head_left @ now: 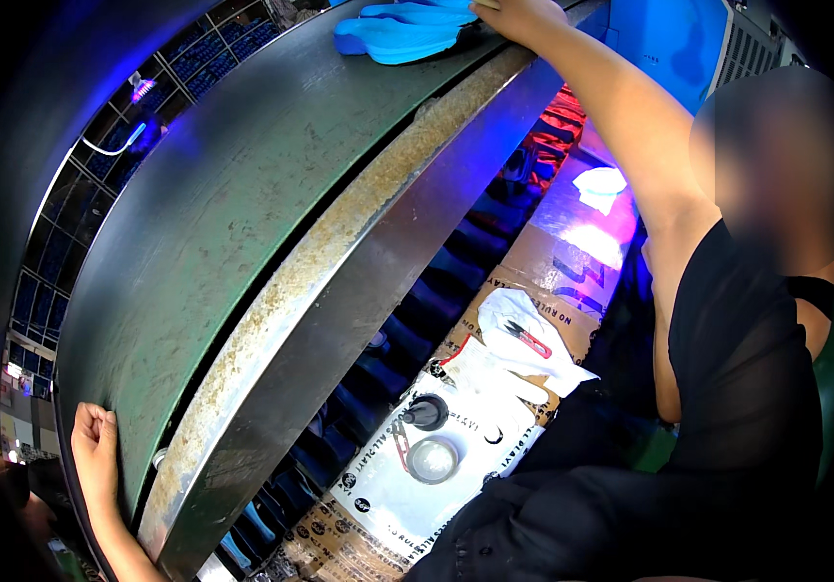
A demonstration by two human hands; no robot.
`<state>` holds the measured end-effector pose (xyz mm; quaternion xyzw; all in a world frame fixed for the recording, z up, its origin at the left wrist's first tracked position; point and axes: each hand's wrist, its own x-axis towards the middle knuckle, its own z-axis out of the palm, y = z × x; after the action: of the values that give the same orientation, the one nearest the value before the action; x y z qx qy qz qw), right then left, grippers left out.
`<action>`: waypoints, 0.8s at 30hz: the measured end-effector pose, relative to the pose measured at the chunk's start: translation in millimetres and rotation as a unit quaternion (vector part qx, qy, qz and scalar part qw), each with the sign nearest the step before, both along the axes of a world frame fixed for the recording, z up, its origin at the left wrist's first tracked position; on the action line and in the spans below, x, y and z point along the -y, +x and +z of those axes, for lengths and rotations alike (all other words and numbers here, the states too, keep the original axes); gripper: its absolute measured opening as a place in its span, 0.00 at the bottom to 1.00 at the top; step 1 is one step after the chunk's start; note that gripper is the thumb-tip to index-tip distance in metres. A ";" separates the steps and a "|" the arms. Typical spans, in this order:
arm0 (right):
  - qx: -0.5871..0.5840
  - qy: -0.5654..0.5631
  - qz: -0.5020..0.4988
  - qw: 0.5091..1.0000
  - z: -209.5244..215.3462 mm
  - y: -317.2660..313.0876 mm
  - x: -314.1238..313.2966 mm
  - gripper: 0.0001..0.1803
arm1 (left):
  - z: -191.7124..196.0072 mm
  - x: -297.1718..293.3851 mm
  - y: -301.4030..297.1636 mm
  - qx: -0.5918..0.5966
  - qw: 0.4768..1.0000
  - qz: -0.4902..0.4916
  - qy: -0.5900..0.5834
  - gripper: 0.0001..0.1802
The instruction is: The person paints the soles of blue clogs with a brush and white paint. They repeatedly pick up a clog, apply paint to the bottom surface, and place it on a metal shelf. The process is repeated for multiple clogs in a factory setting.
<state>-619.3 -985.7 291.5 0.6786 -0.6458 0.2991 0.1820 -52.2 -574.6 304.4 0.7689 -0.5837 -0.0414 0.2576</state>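
Observation:
My left hand [97, 451] comes up from the lower left, curled into a fist on the near end of the green conveyor belt [213, 218]. No object shows in its fingers. My right hand is out of the picture. At the far end of the belt lie bright blue shoe soles [402, 34], in a small pile. A co-worker's hand [524, 15] reaches over the metal rail to the edge of these soles. Whether it grips one, the top edge of the picture hides.
The worn metal rail [320, 291] borders the belt. Beside it, a cardboard-topped surface [558, 257] holds red-handled thread snips [530, 339], a white work glove [485, 373], a black cup [426, 412] and a round metal-rimmed dish [433, 460]. The co-worker in black [747, 359] sits at right.

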 end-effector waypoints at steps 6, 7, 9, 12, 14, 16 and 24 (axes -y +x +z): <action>0.009 -0.059 0.004 0.998 -5.9 -3.2 0.7 0.19 | -4.6 -0.7 6.5 0.004 0.999 -0.031 -0.023 0.05; 0.005 -0.064 0.000 0.998 -6.1 -3.9 -0.7 0.18 | -4.2 -0.9 5.8 0.005 0.999 -0.032 -0.022 0.05; -0.115 -0.049 -0.039 0.991 -4.5 -14.6 14.5 0.15 | -1.9 0.4 1.3 0.018 0.999 -0.022 -0.019 0.04; -0.098 -0.084 -0.046 0.991 1.6 -4.6 -8.8 0.12 | -2.1 0.3 0.3 0.025 1.000 -0.013 -0.013 0.04; -0.091 -0.098 -0.030 0.991 8.0 0.9 -40.2 0.12 | 0.1 0.9 -4.2 0.028 0.999 -0.011 -0.012 0.04; -0.151 -0.077 -0.008 0.985 12.0 -2.7 -63.2 0.13 | 5.1 0.6 -16.1 0.034 0.999 -0.007 -0.010 0.04; 0.283 -0.097 0.387 0.872 -16.7 31.0 -244.5 0.15 | 2.8 -13.5 -6.3 0.110 0.993 0.020 0.025 0.20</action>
<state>-588.3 -741.2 274.8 0.7395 -0.3228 0.5860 -0.0746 -58.5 -561.2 307.2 0.7863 -0.5922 0.0343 0.1730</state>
